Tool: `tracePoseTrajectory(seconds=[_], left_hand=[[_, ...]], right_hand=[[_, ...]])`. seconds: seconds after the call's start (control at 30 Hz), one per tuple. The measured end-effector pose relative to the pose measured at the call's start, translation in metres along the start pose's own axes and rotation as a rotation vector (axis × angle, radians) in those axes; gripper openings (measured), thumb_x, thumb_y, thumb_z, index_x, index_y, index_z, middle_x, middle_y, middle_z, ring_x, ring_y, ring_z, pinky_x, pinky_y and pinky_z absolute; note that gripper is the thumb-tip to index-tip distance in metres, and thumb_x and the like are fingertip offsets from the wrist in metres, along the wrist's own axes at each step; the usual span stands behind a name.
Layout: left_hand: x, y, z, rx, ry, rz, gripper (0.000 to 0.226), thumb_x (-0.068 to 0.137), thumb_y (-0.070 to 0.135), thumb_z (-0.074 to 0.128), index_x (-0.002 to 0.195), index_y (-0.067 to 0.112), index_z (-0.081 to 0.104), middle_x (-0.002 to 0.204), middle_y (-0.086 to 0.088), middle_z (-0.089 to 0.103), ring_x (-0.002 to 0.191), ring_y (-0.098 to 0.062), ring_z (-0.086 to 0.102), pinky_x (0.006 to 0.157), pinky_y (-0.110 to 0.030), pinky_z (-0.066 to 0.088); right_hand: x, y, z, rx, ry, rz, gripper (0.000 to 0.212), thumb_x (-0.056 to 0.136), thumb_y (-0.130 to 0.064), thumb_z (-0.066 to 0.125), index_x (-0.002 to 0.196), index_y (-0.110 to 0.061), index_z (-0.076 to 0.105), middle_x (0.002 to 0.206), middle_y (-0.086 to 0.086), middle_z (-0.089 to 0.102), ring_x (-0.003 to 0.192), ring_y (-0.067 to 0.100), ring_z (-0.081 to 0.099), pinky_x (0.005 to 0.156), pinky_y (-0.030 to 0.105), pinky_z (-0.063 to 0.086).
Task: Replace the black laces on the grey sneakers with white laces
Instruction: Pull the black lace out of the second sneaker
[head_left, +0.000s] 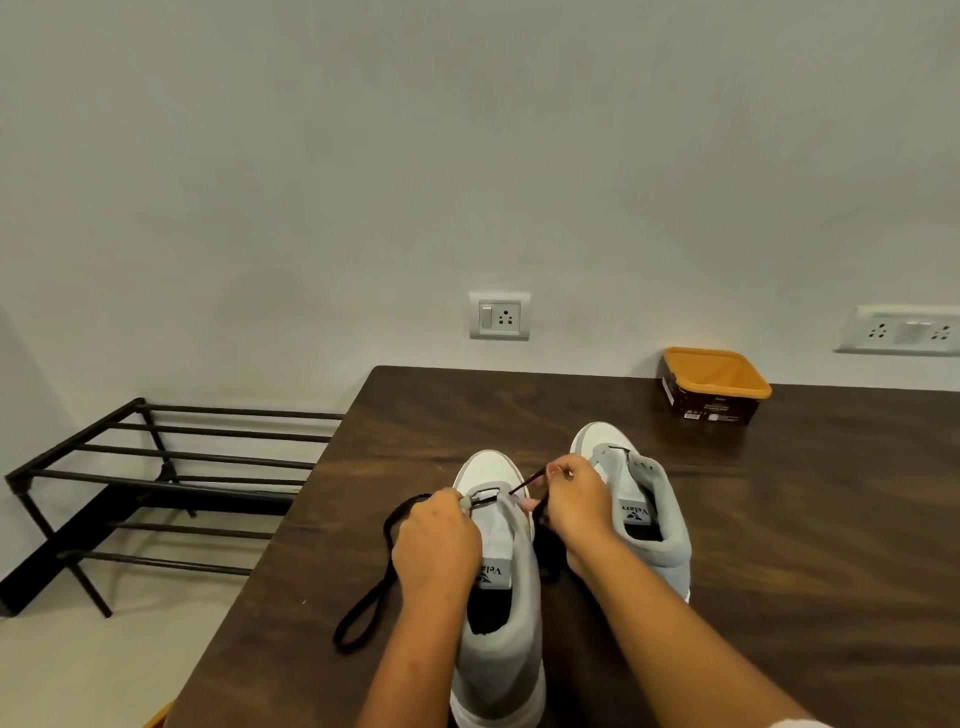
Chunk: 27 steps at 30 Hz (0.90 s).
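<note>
Two grey sneakers stand on the dark wooden table, toes pointing away from me. The left sneaker is nearer; the right sneaker sits a little farther back. A black lace runs through the lowest eyelets of the left sneaker and trails in a loop off its left side. My left hand grips the left eyelet flap near the toe. My right hand pinches the black lace just right of the eyelets and holds it taut. A short bit of black lace shows at the right sneaker's lowest eyelets. No white laces are in view.
An orange-rimmed dark box stands at the table's far edge, right of the shoes. A black metal shoe rack stands on the floor left of the table. Wall sockets sit on the white wall behind.
</note>
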<state>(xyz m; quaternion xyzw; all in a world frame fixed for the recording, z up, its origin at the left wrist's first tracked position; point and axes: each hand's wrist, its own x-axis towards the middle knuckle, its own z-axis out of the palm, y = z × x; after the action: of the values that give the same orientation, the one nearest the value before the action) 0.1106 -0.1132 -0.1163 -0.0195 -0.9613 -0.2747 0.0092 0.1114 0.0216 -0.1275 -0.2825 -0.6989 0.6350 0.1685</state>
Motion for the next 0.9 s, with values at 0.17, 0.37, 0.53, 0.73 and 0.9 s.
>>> tracePoseTrajectory(seconds=[0.17,0.37,0.53,0.73,0.9], left_hand=[[0.003,-0.008,-0.003,0.027,0.047,-0.027,0.029,0.099,0.026,0.036,0.116,0.018,0.058,0.116,-0.009,0.062,0.106,-0.030,0.058,0.078,-0.034,0.045],[0.004,-0.010,0.002,0.102,0.088,-0.008,0.024,0.097,0.016,0.036,0.106,0.018,0.058,0.106,-0.005,0.064,0.098,-0.025,0.061,0.071,-0.033,0.046],[0.007,-0.011,0.000,0.016,0.099,0.040,0.029,0.095,0.016,0.040,0.116,0.026,0.058,0.110,-0.002,0.065,0.100,-0.022,0.059,0.071,-0.030,0.045],[0.006,0.002,0.008,-0.019,-0.079,0.111,0.033,0.096,0.028,0.042,0.121,0.023,0.062,0.143,0.005,0.041,0.128,-0.019,0.034,0.096,-0.036,0.045],[0.004,0.006,0.006,-0.074,-0.206,0.105,0.042,0.095,0.044,0.035,0.115,0.024,0.066,0.153,0.008,0.022,0.138,-0.020,0.016,0.104,-0.041,0.032]], right_hand=[[0.006,-0.028,-0.018,0.782,0.127,0.149,0.024,0.103,-0.012,0.022,0.094,-0.017,0.044,0.077,0.008,0.054,0.062,0.020,0.058,0.061,0.031,0.048],[0.016,-0.039,-0.049,0.610,0.142,0.002,0.033,0.102,-0.009,0.027,0.078,-0.021,0.046,0.063,0.000,0.036,0.038,0.005,0.029,0.033,0.015,0.024],[0.005,-0.021,-0.031,-0.609,-0.274,-0.352,0.011,0.096,-0.024,0.052,0.102,-0.024,0.061,0.089,-0.005,0.061,0.080,0.013,0.057,0.072,0.025,0.047],[0.002,0.004,-0.005,-0.899,-0.380,-0.209,0.018,0.092,-0.043,0.053,0.100,-0.031,0.064,0.113,0.001,0.067,0.107,0.023,0.061,0.089,0.032,0.048],[0.001,0.005,0.001,-0.733,-0.301,-0.287,0.033,0.096,-0.026,0.048,0.064,-0.029,0.046,0.094,0.005,0.066,0.092,0.024,0.059,0.073,0.030,0.039]])
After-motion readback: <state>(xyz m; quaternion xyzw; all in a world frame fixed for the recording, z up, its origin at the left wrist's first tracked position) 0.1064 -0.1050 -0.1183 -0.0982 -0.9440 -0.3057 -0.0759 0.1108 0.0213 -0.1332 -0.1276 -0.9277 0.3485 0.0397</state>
